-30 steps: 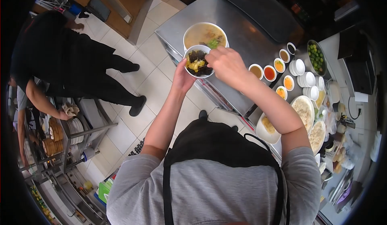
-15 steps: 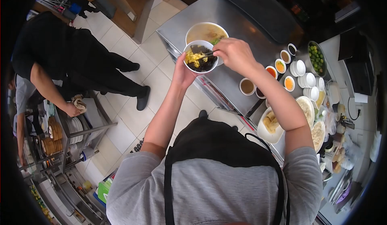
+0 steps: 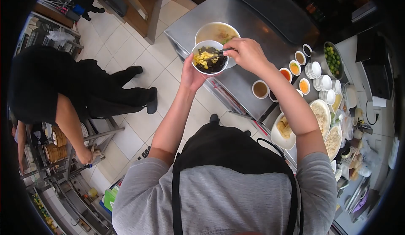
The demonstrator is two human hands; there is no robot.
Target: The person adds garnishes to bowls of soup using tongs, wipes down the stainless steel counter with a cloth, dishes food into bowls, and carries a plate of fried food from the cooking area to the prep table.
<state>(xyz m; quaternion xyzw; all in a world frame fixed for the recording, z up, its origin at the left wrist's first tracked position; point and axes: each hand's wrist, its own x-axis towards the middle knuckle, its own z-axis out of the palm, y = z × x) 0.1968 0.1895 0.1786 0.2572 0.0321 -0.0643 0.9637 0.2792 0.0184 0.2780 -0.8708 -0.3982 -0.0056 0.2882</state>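
My left hand [image 3: 193, 75] holds up a small white bowl [image 3: 197, 69] from its left side and underneath. Inside lie dark, seaweed-like shreds [image 3: 207, 67] and yellow, egg-like pieces [image 3: 199, 59]. A pair of thin dark chopsticks [image 3: 220, 52] is gripped in my right hand [image 3: 248, 54], with the tips down among the yellow pieces. Just behind the small bowl, a larger white bowl of brownish soup [image 3: 209, 30] with some green leaves stands on the steel counter [image 3: 182, 29], partly hidden by the small bowl and my right hand.
Sauce cups [image 3: 260, 89], stacked white dishes [image 3: 322, 83] and a bowl of green vegetables [image 3: 333, 60] stand right. Nearer are pale food trays [image 3: 283, 129]. A black mat [image 3: 276, 11] lies on the counter. On the left, a person in black [image 3: 80, 83] bends over a metal rack [image 3: 110, 136].
The chopsticks have shifted slightly within the small bowl, which stays in my left hand. On the left, the person in black has bent lower, their hand moving down toward the rack.
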